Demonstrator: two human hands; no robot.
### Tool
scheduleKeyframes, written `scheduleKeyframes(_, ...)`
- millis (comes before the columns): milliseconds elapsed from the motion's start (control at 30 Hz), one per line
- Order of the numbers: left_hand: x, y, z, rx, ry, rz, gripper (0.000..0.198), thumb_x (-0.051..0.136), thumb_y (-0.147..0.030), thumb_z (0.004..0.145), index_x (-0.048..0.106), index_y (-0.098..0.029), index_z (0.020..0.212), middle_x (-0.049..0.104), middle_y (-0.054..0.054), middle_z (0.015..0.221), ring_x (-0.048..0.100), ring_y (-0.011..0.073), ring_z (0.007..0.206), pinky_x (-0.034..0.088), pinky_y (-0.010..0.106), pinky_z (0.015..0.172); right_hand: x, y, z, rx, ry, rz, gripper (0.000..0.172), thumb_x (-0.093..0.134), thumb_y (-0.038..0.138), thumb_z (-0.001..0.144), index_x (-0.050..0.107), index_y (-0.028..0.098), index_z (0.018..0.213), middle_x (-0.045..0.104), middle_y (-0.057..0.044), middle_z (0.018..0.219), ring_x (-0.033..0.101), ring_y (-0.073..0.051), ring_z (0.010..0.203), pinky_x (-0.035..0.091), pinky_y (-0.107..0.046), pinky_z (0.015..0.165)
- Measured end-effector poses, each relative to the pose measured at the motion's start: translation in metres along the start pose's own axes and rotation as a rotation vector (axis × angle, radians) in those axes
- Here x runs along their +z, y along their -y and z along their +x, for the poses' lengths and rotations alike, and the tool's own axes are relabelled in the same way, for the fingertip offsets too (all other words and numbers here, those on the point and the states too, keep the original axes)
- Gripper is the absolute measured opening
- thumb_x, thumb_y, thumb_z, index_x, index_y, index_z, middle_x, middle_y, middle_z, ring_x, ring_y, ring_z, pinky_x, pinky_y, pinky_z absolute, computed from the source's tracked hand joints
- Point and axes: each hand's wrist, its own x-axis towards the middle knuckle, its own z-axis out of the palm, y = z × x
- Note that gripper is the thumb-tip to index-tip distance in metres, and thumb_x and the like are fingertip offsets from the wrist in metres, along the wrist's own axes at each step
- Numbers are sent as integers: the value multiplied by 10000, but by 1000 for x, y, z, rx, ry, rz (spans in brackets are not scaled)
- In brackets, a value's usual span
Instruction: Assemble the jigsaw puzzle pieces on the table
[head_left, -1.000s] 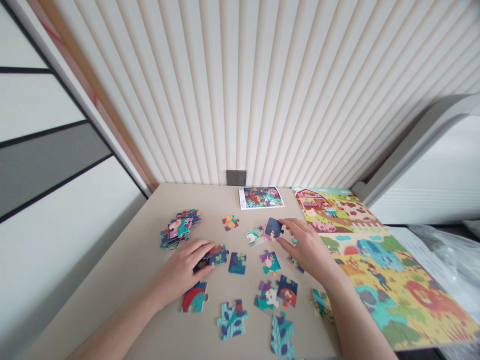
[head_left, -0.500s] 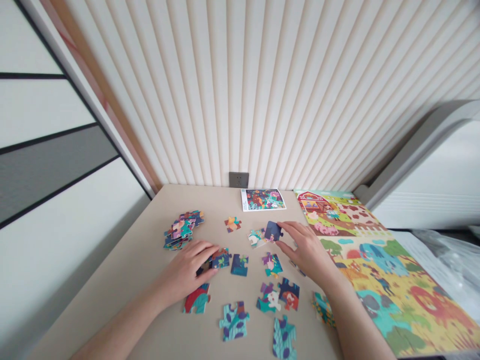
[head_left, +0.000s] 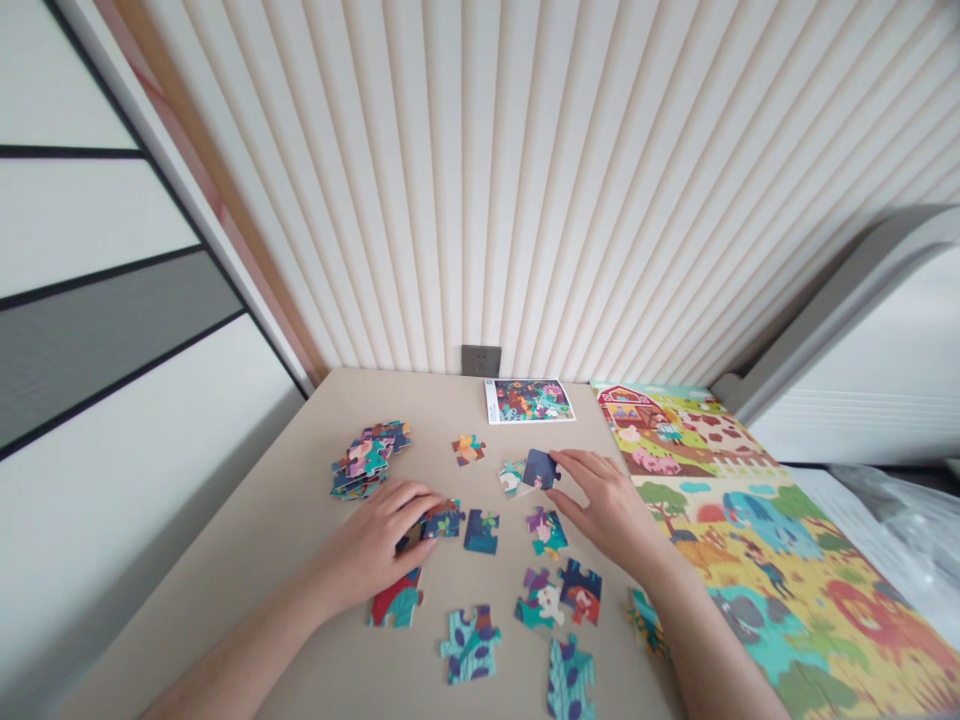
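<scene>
My right hand pinches a dark blue puzzle piece between thumb and fingertips. That piece partly covers a teal and white piece. My left hand rests low at the left, its thumb and fingers closed at the edge of a dark blue puzzle piece with green leaves; another dark piece is half hidden under the hand. A separate blue piece lies just right of the leafy one. Below my left hand is a red and teal piece.
A pile of pieces is at the left. A picture card lies by the wall, below a socket. Finished farm and safari puzzles cover the right side. Several loose pieces, including a leafy teal one, lie nearer.
My right hand has brought the dark blue piece slightly left and down, over more of the teal and white piece. My left hand stays almost where it was. The view has shifted slightly.
</scene>
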Motion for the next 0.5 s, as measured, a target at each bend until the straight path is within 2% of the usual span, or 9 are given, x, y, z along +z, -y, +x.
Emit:
scheduleKeyframes(167, 3, 2, 0, 21, -22, -20, 396, 650, -332, 962, 580, -282, 1349, 622, 53, 1254, 578, 246, 1180, 486, 399, 1042, 9, 4, 3, -20, -3, 37, 450, 628, 348, 979, 562, 221, 1406, 682, -125, 1308, 640, -282, 1196, 505, -455, 1009)
scheduleKeyframes(267, 1, -1, 0, 49, -14, -31, 392, 676, -341, 954, 595, -277, 1332, 628, 56, 1239, 581, 247, 1171, 481, 398, 1044, 13, 15, 12, -74, 43, 36, 460, 617, 351, 987, 548, 226, 1425, 683, -123, 1312, 640, -281, 1195, 499, -453, 1007)
scheduleKeyframes(400, -3, -6, 0, 88, 12, -43, 408, 697, -375, 943, 598, -256, 1321, 630, 69, 1218, 577, 257, 1161, 472, 420, 1047, 20, 36, 36, -190, 161, 39, 443, 615, 356, 990, 565, 215, 1406, 697, -122, 1285, 643, -276, 1179, 490, -440, 1004)
scheduleKeyframes(500, -5, -6, 0, 96, 12, -42, 434, 709, -398, 933, 594, -241, 1321, 632, 76, 1205, 575, 265, 1154, 476, 428, 1032, 34, 49, 59, -230, 221, 36, 439, 644, 352, 975, 585, 198, 1381, 707, -126, 1259, 646, -277, 1160, 475, -437, 1012)
